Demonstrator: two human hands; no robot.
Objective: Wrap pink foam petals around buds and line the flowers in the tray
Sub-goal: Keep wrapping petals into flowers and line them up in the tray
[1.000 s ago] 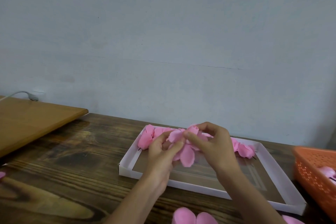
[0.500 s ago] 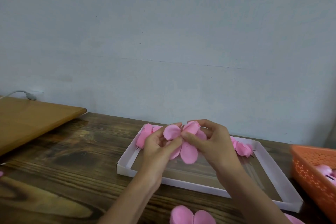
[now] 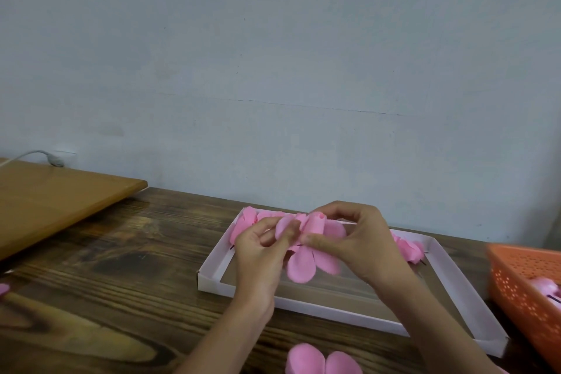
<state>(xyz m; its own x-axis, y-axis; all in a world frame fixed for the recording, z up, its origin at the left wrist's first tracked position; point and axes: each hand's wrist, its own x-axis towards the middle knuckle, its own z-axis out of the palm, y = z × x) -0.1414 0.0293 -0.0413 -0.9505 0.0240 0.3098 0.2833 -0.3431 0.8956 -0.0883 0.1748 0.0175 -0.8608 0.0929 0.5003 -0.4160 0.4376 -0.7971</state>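
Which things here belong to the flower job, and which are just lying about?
Job: left hand, right hand, bud, petals round it, tray, flowers in tray, loose petals, basket of pink pieces.
Lying about: board, cable.

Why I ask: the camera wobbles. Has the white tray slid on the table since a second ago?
No. The white tray lies as before relative to the wooden board on the left.

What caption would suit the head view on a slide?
Left hand and right hand wrap pink petals around a bud over the tray; finished flowers line its far side; a basket stands right.
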